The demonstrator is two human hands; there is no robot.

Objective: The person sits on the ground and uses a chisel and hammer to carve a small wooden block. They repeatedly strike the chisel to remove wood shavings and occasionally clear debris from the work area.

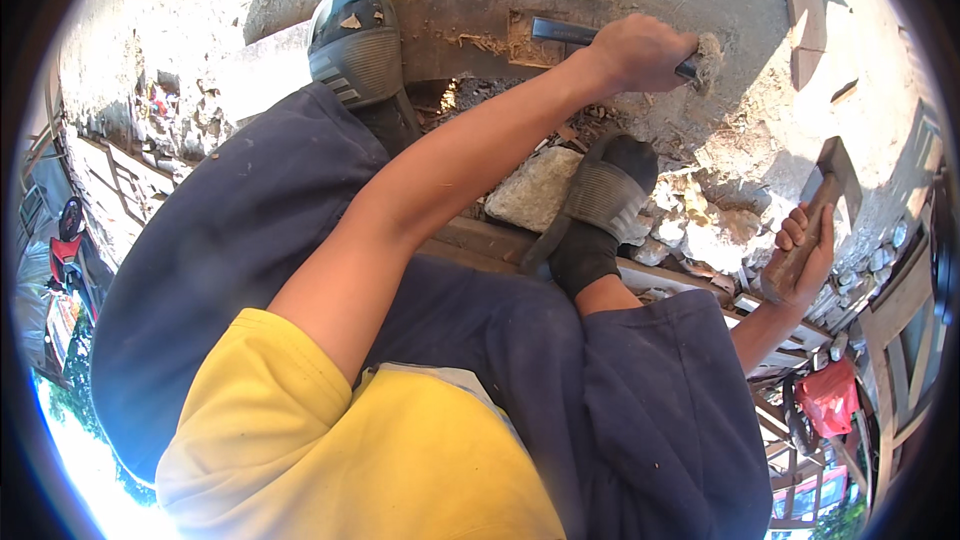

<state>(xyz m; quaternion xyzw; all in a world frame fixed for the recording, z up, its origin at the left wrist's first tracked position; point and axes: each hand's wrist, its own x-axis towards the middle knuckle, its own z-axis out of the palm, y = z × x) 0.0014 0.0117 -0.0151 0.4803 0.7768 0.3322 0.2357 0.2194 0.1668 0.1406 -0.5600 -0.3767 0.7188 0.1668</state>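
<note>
My left hand (645, 52) is closed around the handle of a chisel (563, 31). Its dark flat blade points left and its tip is over a rough recess cut in a wooden plank (450, 25). The butt of the chisel, past my fist, looks frayed. On the right, my right hand (800, 265) grips the wooden handle of a mallet (838, 175), its blocky head raised and apart from the chisel. Wood shavings lie in and around the recess. My left sandalled foot (358, 45) rests on the plank's left part.
My other sandalled foot (608, 185) stands beside a large pale stone (533, 188). Rubble lies to its right. Loose boards (802, 10) are at the upper right, and a wooden frame (895, 340) with a red bag (828, 398) stands at the lower right.
</note>
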